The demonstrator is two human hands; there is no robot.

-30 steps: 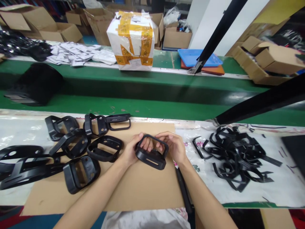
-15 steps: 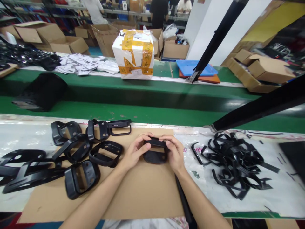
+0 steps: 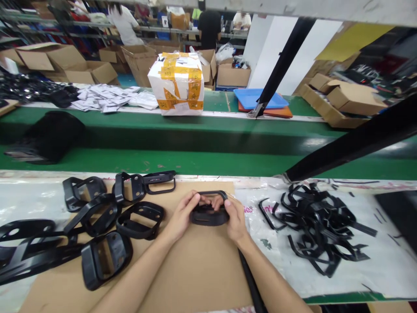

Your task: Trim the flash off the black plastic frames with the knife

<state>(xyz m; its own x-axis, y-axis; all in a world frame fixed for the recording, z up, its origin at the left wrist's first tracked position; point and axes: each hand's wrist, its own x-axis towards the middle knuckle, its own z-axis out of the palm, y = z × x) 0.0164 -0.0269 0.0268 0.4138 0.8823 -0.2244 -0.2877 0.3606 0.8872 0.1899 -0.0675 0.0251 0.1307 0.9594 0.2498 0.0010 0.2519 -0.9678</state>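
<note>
A black plastic frame (image 3: 208, 218) with a wide rectangular opening is held up above the brown cardboard sheet (image 3: 192, 269). My left hand (image 3: 184, 213) grips its left end, thumb on the near side. At the right end, my right hand (image 3: 235, 215) holds it the same way. Some fingertips show through the opening, behind the frame. More black frames of similar shape (image 3: 107, 258) lie to the left of my hands, partly on the cardboard. On the right is a tangled heap of curved black strips (image 3: 321, 226).
Behind the work surface runs a green ledge (image 3: 195, 163) with a black bundle (image 3: 48, 134) on it. Beyond stand a taped white box (image 3: 177, 87) and blue trays (image 3: 260, 98). Black slanting posts (image 3: 345, 143) cross the right side. People work in the background.
The frame has been tilted in my hands, so its opening now faces me and fingers show through it. The camera view has tipped up slightly.
</note>
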